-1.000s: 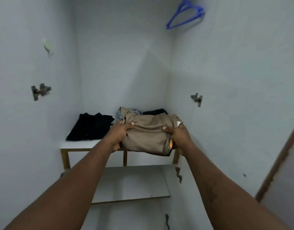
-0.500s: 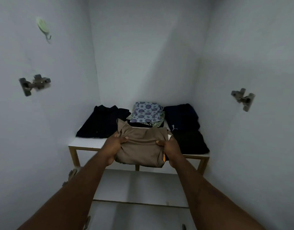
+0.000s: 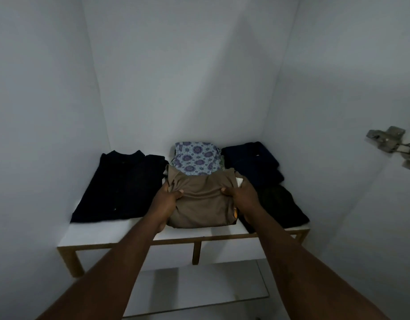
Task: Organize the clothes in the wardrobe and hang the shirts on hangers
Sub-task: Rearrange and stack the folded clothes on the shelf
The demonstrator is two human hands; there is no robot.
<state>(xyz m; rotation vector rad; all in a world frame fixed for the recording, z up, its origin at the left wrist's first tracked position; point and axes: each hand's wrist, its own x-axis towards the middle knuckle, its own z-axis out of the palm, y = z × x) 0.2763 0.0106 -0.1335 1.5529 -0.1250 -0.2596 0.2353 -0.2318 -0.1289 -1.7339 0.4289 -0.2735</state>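
A folded tan garment (image 3: 202, 202) lies on the white wardrobe shelf (image 3: 102, 232), near its front middle. My left hand (image 3: 165, 199) grips its left side and my right hand (image 3: 242, 197) grips its right side. Right behind it sits a folded blue floral garment (image 3: 195, 157). A folded black shirt (image 3: 120, 185) lies to the left. At the right a navy folded garment (image 3: 252, 161) lies behind a black one (image 3: 280, 206).
White wardrobe walls close in on three sides. A metal door hinge (image 3: 388, 144) sticks out of the right wall. A wooden frame (image 3: 195, 250) carries the shelf, and a lower white shelf (image 3: 194, 287) lies beneath it.
Both hands have carried the tan garment forward and set it down on the shelf in front of the floral one. The view has dropped and moved closer; the blue hanger is out of sight.
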